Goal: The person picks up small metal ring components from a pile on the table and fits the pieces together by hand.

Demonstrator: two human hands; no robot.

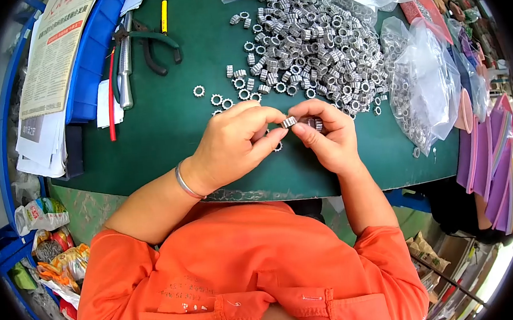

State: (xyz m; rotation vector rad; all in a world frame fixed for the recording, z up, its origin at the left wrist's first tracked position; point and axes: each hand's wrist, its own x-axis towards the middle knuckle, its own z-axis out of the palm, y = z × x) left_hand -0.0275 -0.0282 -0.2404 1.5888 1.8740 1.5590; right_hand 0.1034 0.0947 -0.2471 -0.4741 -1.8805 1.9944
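Note:
Small toothed metal rings are what my hands work on. Between the fingertips of both hands, one toothed ring (289, 122) is pinched edge-on. My left hand (231, 135), with a silver bangle (182, 180) on its wrist, closes thumb and forefinger on the ring's left side. From the other side, my right hand (329, 137) grips it with thumb and forefinger, and further rings (315, 124) sit in its curled fingers. A loose ring (277, 146) shows partly below the left fingertips. Beyond the hands spreads a large pile of rings (320, 48), with several strays on its left.
The green table top (143, 156) carries pliers (153, 45), a yellow marker (165, 15) and a red stick (111, 99) at the left. Newspaper (53, 61) lies beside a blue bin (86, 71). Clear bags of rings (412, 89) stand at the right.

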